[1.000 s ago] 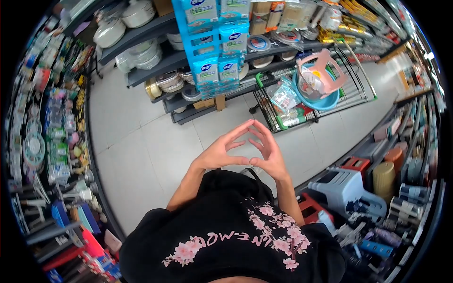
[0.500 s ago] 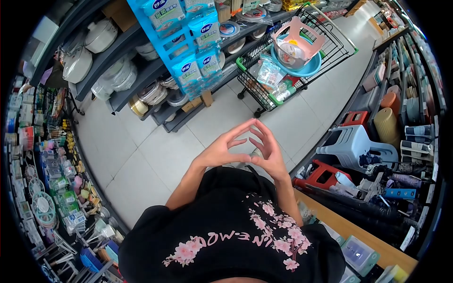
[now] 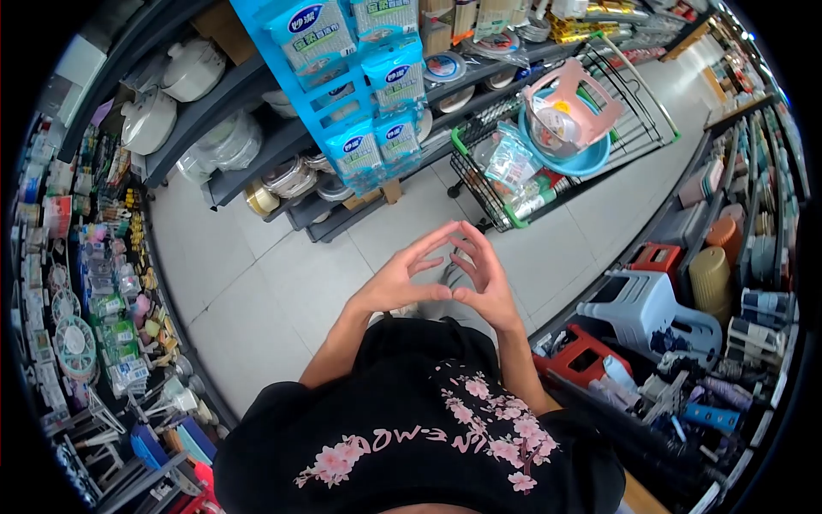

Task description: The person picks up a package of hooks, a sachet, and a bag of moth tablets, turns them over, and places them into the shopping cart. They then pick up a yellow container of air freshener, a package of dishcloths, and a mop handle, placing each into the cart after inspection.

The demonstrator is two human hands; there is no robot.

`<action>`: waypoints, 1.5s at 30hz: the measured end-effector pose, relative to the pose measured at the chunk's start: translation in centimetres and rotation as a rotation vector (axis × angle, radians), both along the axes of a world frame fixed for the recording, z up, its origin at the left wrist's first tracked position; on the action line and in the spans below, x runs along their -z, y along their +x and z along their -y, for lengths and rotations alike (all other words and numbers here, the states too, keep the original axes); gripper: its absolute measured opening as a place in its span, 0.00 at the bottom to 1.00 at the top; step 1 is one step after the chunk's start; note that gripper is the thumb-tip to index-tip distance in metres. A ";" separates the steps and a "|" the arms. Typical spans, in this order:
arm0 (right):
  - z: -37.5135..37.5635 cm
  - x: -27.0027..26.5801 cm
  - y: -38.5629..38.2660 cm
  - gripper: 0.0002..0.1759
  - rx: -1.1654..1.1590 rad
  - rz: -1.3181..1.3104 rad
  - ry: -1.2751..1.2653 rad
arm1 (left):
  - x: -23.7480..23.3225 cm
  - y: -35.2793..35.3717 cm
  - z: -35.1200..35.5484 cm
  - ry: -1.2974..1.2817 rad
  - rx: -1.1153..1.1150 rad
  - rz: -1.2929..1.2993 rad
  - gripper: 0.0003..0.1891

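While they hold nothing, L hand [image 3: 396, 281] & R hand [image 3: 490, 278] meet fingertip to fingertip, fingers spread, above the floor [image 3: 282, 283]. The cart [image 3: 484, 193] sits at 1 o'clock, well apart, already loaded w/ goods; I'd judge no item's in hand yet.

Only one view is on offer, taken from the person's own head and tipped forward and steeply down. The black shirt [image 3: 411, 403] fills the bottom edge, and the left hand [image 3: 396, 281] and right hand [image 3: 490, 276] sit close at the middle. The wide, rounded lens bends the floor [image 3: 282, 283], the shelves [image 3: 235, 86] along the top and the shopping cart [image 3: 481, 187], farther off at upper right, into a circle with dark corners.
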State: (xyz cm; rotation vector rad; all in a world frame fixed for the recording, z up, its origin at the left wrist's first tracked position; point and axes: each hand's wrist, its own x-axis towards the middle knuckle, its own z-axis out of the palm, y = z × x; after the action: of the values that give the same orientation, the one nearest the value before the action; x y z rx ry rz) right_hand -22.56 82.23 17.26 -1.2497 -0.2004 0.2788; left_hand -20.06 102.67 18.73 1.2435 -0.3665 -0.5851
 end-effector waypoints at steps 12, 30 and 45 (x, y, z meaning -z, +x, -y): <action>5.9 -1.4 16.3 0.58 -0.290 0.119 0.063 | -2.8 10.1 6.5 0.028 -0.312 0.056 0.53; 4.6 -3.3 28.0 0.40 -0.500 0.202 0.087 | -4.9 16.0 7.7 0.188 -0.715 0.140 0.34; -5.2 -6.8 36.6 0.30 -0.038 0.508 -0.174 | -6.8 24.8 3.2 0.725 -1.523 0.450 0.27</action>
State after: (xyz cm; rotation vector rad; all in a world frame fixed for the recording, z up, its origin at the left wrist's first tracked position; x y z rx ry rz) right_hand 14.03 87.40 24.07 -1.4752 -0.6473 0.0048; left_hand 4.78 99.52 25.56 1.9103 0.5167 0.9714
